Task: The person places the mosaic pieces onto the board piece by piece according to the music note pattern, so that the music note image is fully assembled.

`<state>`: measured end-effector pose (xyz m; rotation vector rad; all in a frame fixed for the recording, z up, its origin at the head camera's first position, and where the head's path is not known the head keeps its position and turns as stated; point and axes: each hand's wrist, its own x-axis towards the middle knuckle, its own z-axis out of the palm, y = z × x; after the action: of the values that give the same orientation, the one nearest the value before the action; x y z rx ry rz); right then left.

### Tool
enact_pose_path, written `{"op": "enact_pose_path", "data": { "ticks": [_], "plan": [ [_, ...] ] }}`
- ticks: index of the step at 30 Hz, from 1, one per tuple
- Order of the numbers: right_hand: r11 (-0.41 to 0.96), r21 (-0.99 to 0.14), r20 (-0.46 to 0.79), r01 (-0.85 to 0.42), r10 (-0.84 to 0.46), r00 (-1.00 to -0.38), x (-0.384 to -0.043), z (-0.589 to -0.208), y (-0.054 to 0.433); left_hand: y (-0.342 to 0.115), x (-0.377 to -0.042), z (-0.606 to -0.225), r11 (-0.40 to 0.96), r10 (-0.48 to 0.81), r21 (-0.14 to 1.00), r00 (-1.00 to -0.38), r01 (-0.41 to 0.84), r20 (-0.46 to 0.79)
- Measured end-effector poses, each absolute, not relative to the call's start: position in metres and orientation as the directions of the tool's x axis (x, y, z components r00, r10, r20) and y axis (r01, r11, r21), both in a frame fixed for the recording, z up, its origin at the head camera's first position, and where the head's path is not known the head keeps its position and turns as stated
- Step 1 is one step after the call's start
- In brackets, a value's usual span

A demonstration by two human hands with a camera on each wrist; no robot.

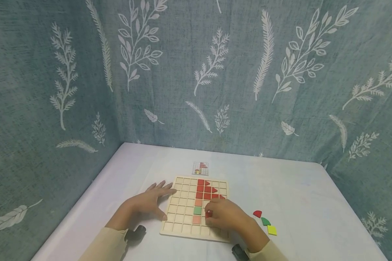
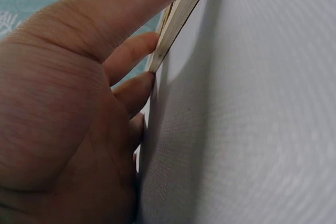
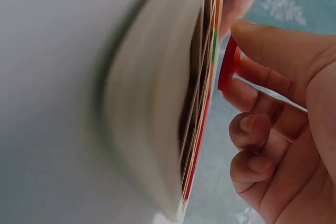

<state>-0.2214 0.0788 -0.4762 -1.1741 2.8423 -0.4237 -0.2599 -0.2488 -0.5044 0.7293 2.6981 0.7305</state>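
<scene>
A wooden grid board (image 1: 179, 209) lies on the table, its raised edge also showing in the left wrist view. Rows of red tiles (image 1: 200, 188), some ending in red triangles, fill part of its upper right. Below them in the same column sit a salmon tile (image 1: 198, 202), a green tile (image 1: 197, 210) and another salmon one. My left hand (image 1: 147, 201) spreads along the board's left edge, thumb and fingertips touching it. Over the board's lower right, my right hand (image 1: 227, 214) pinches a red tile (image 3: 229, 64) between thumb and fingers, held just off the surface.
Right of the board lie a red quarter-round piece (image 1: 257, 214), a green quarter-round piece (image 1: 265, 221) and a yellow square tile (image 1: 272, 230). A small pattern card (image 1: 200, 169) lies behind the board. Leaf-printed cloth (image 1: 176, 119) hangs behind and left of the white table (image 1: 300, 188).
</scene>
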Motion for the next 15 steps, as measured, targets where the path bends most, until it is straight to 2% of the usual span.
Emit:
{"op": "enact_pose_path", "data": {
  "ticks": [2, 9, 15],
  "plan": [
    [0.658, -0.256, 0.071, -0.708, -0.717, -0.693, -0.219, -0.475, 0.073, -0.249, -0.260, -0.504, 0.748, 0.527, 0.530, -0.843, 0.399, -0.109],
    [0.643, -0.284, 0.069, -0.712, -0.727, -0.684, -0.207, -0.476, 0.057, -0.248, -0.260, -0.502, 0.744, 0.532, 0.533, -0.840, 0.403, -0.107],
    [0.613, -0.250, 0.071, -0.749, -0.760, -0.646, -0.203, -0.480, 0.047, -0.248, -0.260, -0.503, 0.742, 0.532, 0.536, -0.840, 0.403, -0.105]
  ]
}}
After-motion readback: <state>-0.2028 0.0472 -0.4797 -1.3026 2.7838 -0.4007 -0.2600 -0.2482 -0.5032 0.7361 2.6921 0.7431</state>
